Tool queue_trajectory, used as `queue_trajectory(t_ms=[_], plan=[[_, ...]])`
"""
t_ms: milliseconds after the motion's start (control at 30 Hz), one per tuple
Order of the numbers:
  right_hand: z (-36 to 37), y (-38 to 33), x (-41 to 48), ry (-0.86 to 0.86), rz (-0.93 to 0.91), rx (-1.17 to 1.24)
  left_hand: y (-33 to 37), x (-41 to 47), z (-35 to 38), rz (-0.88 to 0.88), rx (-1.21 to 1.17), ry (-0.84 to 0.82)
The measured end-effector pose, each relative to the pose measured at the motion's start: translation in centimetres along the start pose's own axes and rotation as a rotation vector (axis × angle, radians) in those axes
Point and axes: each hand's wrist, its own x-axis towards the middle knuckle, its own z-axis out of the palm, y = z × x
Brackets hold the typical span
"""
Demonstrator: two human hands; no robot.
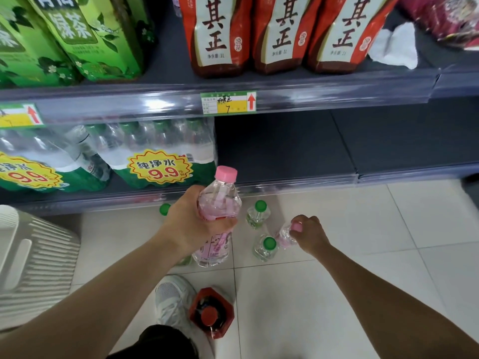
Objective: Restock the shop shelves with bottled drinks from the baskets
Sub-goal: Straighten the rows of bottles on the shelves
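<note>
Beside "9.9" pack (160,164), pink-capped bottle (220,200) (left hand (188,217))

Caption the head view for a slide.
Left hand grips a clear pink-capped plastic bottle while right hand pinches the pink cap of a second clear bottle beside green-capped bottles on the tiled floor.

Pale tiled floor (363,229) (dark shelves (285,146) above)

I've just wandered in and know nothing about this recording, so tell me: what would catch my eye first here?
The left hand holds up a pink-capped bottle in the middle, before the lower shelf. To its right, the right hand pinches the cap of a smaller pink bottle on the floor tiles among green-capped bottles. Big red-labelled bottles line the top shelf.
</note>
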Motion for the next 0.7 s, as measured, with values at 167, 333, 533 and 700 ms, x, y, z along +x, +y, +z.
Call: queue_trajectory(t_ms=[167, 333, 533, 700], plan=[[-4.7, -2.0, -3.7, 0.130, -0.161, 0.191, 1.1, -0.5, -0.2, 0.033, -0.073, 0.004], [-10.8, -6.8, -8.5, 0.224, -0.380, 0.344, 3.0, -2.1, -0.8, 0.079, -0.215, -0.026], [-17.6, -13.1, -13.9, 0.257, -0.598, 0.486, 5.6, -6.5, -4.0, 0.113, -0.526, -0.141], [-21.9, -19.7, -18.8, 0.172, -0.712, 0.751, 7.3, -11.3, -7.9, 0.212, -0.688, -0.117]])
